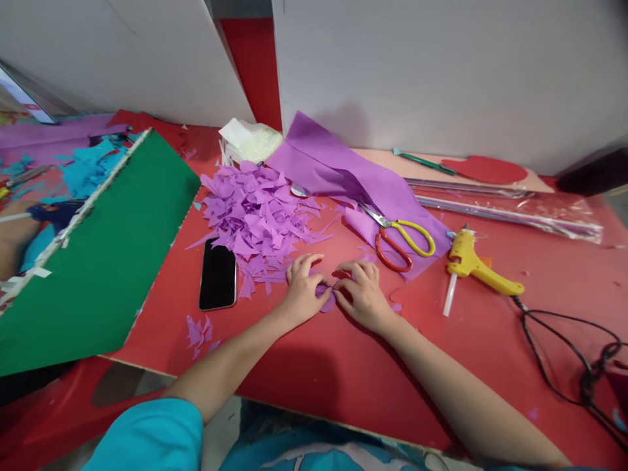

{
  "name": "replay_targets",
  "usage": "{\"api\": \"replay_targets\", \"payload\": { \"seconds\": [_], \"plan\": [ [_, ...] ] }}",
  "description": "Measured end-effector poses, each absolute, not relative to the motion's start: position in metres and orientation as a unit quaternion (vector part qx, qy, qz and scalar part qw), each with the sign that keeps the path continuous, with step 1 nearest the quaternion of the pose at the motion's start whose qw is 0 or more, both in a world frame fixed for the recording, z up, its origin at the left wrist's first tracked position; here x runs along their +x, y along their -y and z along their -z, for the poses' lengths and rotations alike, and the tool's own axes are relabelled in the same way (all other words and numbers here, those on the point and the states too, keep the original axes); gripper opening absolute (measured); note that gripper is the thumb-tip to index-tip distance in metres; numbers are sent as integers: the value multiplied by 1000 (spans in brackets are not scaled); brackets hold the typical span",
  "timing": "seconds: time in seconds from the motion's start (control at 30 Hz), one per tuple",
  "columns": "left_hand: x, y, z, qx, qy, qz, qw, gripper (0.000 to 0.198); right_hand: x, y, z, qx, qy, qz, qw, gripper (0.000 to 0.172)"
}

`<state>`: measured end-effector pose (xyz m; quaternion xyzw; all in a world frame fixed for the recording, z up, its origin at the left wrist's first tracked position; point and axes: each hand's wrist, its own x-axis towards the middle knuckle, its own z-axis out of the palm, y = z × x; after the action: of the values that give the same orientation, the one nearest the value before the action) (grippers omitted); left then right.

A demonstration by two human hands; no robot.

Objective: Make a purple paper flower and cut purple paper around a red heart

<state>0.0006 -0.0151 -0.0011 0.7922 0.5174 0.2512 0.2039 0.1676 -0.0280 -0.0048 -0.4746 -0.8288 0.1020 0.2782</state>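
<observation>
Near the middle of the red table [294, 366], my left hand [307, 291] and my right hand [362, 292] meet with their fingertips almost touching. Both pinch a small purple paper piece [328, 303], which the fingers partly cover. Just beyond my left hand lies a heap of cut purple paper scraps [258, 209]. Scissors [397, 235] with one red and one yellow handle rest past my right hand, on a larger purple sheet [338, 160]. To the right lies a yellow glue gun [478, 265] with a white glue stick in it.
A black phone [218, 278] lies left of my hands. Farther left, a green board [112, 261] leans at a slant, with another person's hand [14, 239] behind it. A tangled black cable [579, 353] runs along the right. Plastic-wrapped sticks [510, 212] and a green pen [426, 162] lie at the back.
</observation>
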Motion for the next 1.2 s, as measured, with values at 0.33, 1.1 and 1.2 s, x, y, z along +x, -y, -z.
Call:
{"api": "replay_targets", "payload": {
  "seconds": [0.33,1.1,1.2],
  "plan": [
    [-4,10,-2,808,-494,-233,218,5,168,28,5,-482,826,-95,276,6],
    [-4,9,-6,698,-596,-310,249,11,172,23,10,-521,730,-71,437,7],
    [-4,8,-8,690,-585,-332,267,12,172,23,9,-521,735,-82,425,8]
  ]
}}
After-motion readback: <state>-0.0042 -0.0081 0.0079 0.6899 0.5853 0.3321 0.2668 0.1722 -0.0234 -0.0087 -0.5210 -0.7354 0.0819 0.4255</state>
